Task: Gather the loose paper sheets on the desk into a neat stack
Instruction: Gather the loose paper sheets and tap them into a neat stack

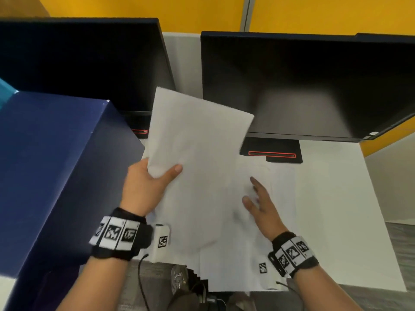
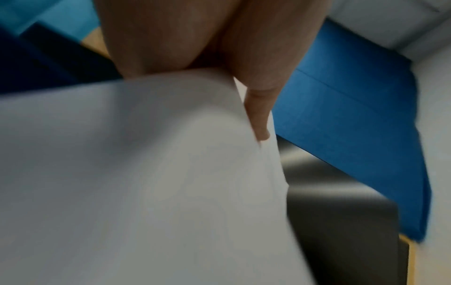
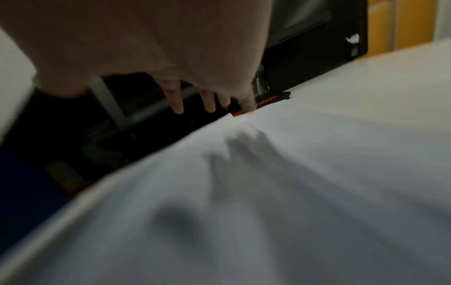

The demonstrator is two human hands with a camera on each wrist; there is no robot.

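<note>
My left hand (image 1: 155, 176) grips a bundle of white paper sheets (image 1: 195, 135) by its lower left corner, thumb on top, and holds it lifted and tilted above the desk. In the left wrist view the held sheets (image 2: 146, 173) fill the frame, with a finger (image 2: 260, 115) along their edge. More white sheets (image 1: 235, 232) lie overlapping on the white desk (image 1: 332, 187), some reaching past its front edge. My right hand (image 1: 258, 198) hovers over them with fingers spread and straight, holding nothing. In the right wrist view those fingers (image 3: 176, 100) point down above the paper (image 3: 292, 183).
Two dark monitors (image 1: 303, 86) stand at the back, the right one's stand base (image 1: 271, 151) just behind the sheets. A large dark blue box (image 1: 56, 164) crowds the left side. A yellow partition (image 1: 314, 12) rises behind. Below the desk edge are a shoe (image 1: 178, 277) and cables.
</note>
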